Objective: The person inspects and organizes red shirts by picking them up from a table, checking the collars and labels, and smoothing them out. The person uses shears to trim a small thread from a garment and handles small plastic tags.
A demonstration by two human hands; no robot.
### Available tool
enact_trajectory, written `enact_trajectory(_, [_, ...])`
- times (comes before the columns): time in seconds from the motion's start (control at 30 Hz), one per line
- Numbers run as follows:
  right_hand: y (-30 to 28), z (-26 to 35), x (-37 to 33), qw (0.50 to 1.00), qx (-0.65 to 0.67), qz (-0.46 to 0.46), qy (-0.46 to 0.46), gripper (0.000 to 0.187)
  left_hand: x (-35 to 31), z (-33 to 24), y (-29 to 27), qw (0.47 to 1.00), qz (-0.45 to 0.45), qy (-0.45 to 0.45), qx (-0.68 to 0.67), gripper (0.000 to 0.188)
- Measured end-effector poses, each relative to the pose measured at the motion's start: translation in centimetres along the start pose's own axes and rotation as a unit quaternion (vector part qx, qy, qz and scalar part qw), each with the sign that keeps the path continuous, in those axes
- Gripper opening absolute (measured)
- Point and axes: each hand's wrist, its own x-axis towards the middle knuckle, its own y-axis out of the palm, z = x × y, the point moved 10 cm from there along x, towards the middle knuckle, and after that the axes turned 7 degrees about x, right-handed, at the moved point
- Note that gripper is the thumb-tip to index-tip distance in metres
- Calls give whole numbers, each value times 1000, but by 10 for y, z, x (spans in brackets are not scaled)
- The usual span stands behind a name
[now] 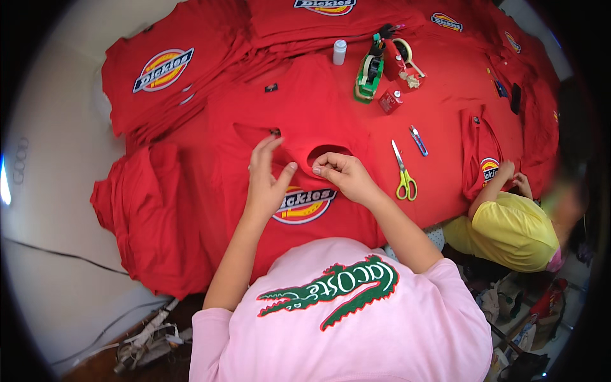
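Note:
A red T-shirt (353, 216) with a round yellow, red and navy print lies spread in front of me. At its collar or another fabric opening, my right hand (344, 175) pinches the red edge between thumb and fingers. My left hand (268, 175) is beside it with fingers and thumb apart, over the shirt's upper part, and holds nothing that I can see. Scissors with yellow-green handles (406, 184) lie right of my right hand. Just beyond them are small blue-handled thread snips (418, 140).
Stacks of printed red shirts (210, 57) line the far side; a crumpled red pile (149, 216) lies left. Farther off stand a green tape dispenser (368, 86), a white bottle (339, 52) and a small red container (391, 100). A person in yellow (515, 229) handles another shirt at right.

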Motion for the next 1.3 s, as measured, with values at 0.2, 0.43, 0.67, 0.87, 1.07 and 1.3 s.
enact_trajectory(0.2, [26,53,-29,993,-31,106,-29,18,-38,-34,17,972,203,120,16,26])
enact_trajectory(0.43, [42,89,-61,908,-352,-70,-216,17,-74,1,43,893,33,-188,-407,39])
enact_trajectory(0.67, [71,57,-40,826,-459,-132,-300,22,-78,28,71,784,-102,-291,-539,41])
enact_trajectory(0.87, [118,63,-64,828,-412,-51,-377,25,-85,64,90,742,-36,-271,-612,28])
enact_trajectory(1.07, [144,64,-85,789,-431,4,-439,21,-84,84,79,803,-12,-314,-507,27])
enact_trajectory(1.3, [83,45,-33,863,-400,-133,-279,28,-75,66,71,823,-51,-311,-473,33])
